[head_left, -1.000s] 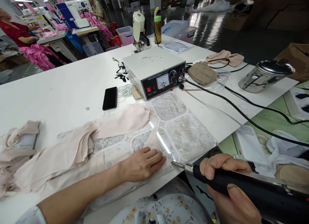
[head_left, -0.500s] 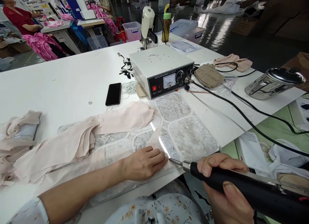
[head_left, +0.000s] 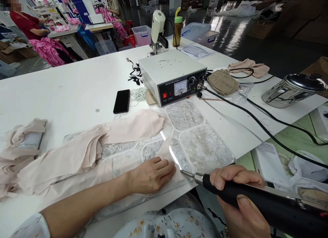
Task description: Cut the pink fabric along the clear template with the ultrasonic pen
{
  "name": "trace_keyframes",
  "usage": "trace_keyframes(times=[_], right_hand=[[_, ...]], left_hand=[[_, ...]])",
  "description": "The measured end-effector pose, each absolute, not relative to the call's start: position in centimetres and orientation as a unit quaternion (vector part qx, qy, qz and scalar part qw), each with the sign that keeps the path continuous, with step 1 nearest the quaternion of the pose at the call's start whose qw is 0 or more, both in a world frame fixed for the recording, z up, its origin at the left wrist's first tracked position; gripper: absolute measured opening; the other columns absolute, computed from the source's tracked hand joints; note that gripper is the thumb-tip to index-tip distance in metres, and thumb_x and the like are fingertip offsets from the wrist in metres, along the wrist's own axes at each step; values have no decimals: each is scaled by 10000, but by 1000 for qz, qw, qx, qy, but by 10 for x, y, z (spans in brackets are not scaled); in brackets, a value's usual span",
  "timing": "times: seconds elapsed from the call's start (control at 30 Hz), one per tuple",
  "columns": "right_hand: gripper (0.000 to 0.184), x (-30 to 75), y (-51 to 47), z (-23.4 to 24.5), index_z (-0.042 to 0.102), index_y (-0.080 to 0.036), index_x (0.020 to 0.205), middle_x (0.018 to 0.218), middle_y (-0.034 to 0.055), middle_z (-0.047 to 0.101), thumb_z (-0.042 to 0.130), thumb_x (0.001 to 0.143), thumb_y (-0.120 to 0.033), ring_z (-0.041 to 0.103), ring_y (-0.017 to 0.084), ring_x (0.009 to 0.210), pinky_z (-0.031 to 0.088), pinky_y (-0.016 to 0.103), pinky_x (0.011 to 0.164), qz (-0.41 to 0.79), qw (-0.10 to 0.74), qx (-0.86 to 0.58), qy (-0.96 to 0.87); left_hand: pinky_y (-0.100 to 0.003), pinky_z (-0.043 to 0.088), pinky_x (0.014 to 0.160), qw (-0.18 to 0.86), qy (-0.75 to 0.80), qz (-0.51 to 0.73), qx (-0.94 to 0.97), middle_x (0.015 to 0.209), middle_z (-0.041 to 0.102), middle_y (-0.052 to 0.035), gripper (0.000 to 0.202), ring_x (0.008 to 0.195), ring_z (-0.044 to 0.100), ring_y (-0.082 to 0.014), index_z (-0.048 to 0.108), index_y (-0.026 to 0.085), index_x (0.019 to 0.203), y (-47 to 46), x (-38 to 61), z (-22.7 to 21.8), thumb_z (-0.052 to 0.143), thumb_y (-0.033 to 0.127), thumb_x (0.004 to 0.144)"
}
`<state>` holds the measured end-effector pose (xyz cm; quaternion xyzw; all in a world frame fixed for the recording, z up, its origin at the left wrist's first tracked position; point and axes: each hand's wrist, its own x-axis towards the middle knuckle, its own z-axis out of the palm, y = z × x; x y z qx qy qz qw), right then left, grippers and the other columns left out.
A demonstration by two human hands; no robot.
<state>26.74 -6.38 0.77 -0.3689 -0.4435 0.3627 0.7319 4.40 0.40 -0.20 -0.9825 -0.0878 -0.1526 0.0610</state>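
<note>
My left hand lies flat, fingers out, pressing a strip of pale pink fabric onto a clear glass cutting plate on the white table. My right hand is wrapped round a black hand-held cutting tool. The tool's metal tip sits just right of my left fingertips, at the fabric's edge. A black cable runs from the tool's side to the white control box with a dial and knobs.
A black phone lies left of the control box. More pink fabric is heaped at far left. A steel pot rests at right, a bottle behind. Other people work at sewing machines far back left.
The tool's tip has come left, from the table's edge to the fabric by my left fingertips. My left hand has stayed pressed on the fabric.
</note>
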Motion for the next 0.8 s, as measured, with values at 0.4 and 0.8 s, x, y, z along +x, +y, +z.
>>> trace_keyframes(times=[0.4, 0.8], right_hand=[[102, 262, -56, 7, 540, -221, 893, 804, 8, 472, 540, 799, -258, 513, 127, 592, 481, 336, 531, 382, 733, -344, -445], [78, 258, -46, 9, 549, -209, 879, 803, -1, 517, 578, 812, -236, 544, 115, 607, 518, 330, 579, 404, 729, -321, -450]], left_hand=[[-297, 520, 648, 52, -91, -152, -983, 1061, 673, -187, 305, 835, 622, -188, 627, 14, 1099, 4, 43, -3, 350, 67, 984], [-299, 506, 635, 41, -92, -173, -980, 1037, 675, -177, 288, 809, 618, -189, 633, 11, 1079, 4, 43, -5, 369, 76, 983]])
